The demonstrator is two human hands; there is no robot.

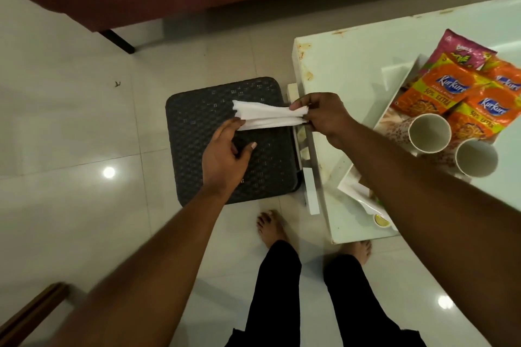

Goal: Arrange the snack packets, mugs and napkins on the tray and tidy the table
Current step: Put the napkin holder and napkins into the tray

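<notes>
Our right grip (321, 118) pinches one end of the napkins (267, 117); our left grip (225, 155), fingers loose, touches the other. We hold them beside the worktop (352, 65), above the stool (197, 115); the tray (400, 84) carries snack packets (439, 90) and mugs (428, 132).

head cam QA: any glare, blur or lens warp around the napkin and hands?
Head view: dim, warm indoor light; two lamp glare spots on the glossy floor; the white napkin is very bright, with little fold detail. Slight softness on the left hand and right hand; the print on the snack packets is readable. Wide-angle warp bows the edge of the table.
</notes>
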